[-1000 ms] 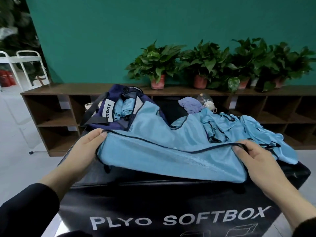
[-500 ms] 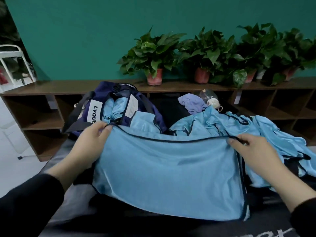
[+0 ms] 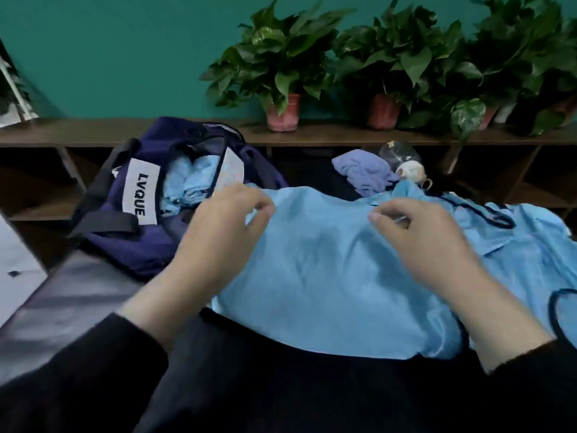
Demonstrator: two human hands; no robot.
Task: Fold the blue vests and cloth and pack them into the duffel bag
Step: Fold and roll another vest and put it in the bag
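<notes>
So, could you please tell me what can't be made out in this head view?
- How many folded vests sit in the duffel bag: its rim and strap hide the inside.
- The vest edge under the left hand and right hand.
- The far-right vest pile: cut by the frame edge.

the light blue vest (image 3: 327, 276) is thin cloth with a faint sheen, smooth with soft creases, edged in dark binding. left of the vest, the duffel bag (image 3: 131, 242) is navy woven fabric, matt, with a white label. beneath the vest, the black surface (image 3: 78, 295) looks like slick, slightly glossy vinyl. behind the vest, the purple cloth (image 3: 365, 175) is soft and matt, and the shelf (image 3: 337, 135) is dull brown wood.
</notes>
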